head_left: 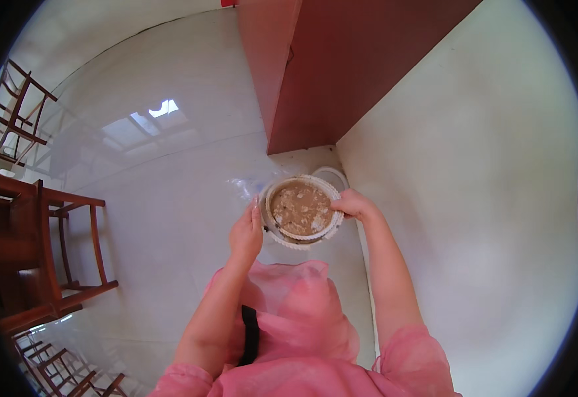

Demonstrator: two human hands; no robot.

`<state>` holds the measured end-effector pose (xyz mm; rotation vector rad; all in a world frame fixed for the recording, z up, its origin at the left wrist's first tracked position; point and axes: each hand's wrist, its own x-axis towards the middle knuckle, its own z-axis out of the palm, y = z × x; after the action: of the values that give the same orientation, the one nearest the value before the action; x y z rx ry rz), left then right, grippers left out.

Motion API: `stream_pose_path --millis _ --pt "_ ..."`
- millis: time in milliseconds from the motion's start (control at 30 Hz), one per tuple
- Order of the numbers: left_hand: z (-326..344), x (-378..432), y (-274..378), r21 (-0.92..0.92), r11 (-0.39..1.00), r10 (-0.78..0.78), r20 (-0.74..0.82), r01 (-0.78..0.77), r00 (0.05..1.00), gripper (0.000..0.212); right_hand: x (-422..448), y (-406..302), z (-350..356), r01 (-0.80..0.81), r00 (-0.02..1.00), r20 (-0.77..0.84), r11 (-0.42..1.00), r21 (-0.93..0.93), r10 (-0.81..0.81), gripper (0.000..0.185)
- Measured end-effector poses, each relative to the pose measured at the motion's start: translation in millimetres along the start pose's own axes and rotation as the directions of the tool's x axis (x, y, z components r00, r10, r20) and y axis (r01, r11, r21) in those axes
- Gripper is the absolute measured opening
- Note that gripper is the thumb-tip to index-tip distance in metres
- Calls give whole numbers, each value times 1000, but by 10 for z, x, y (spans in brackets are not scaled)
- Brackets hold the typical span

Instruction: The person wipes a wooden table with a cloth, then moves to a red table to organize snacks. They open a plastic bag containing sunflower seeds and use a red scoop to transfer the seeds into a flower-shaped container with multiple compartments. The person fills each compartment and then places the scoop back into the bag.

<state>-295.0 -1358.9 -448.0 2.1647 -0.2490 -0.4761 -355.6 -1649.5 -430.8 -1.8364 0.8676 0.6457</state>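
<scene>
Before me is a white round pot [278, 237] with a scalloped rim. A second white rim [268, 204], also ridged, sits inside or on top of it, around dry brown soil [301, 207] with pale crumbs. My left hand [247, 232] presses flat along the pot's left side, fingers pointing away from me. On the right, my right hand [355, 203] grips the inner rim, with fingertips over its edge by the soil. Dark specks stick to the outer pot's lower rim. How far apart the two rims are stacked, I cannot tell.
Partly behind the pot, a round pale container or dish [332, 174] stands on the floor by the wall. A dark red cabinet [348, 64] rises ahead, against the white wall [477, 198] on my right. Wooden chairs [78, 248] stand left on the shiny pale floor [170, 238].
</scene>
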Motion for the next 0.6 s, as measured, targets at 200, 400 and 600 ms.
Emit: stream_pose_path --millis 200,400,600 --pt "92 -32 58 13 997 -77 134 76 988 49 239 -449 243 40 981 -177 973 -229 -82 27" --pt "241 46 110 -550 801 -219 98 236 971 47 286 -609 737 111 901 -356 926 -362 -247 31" --pt "330 148 209 -651 758 -9 25 23 1000 45 106 -436 1410 207 835 -412 903 -378 -364 41"
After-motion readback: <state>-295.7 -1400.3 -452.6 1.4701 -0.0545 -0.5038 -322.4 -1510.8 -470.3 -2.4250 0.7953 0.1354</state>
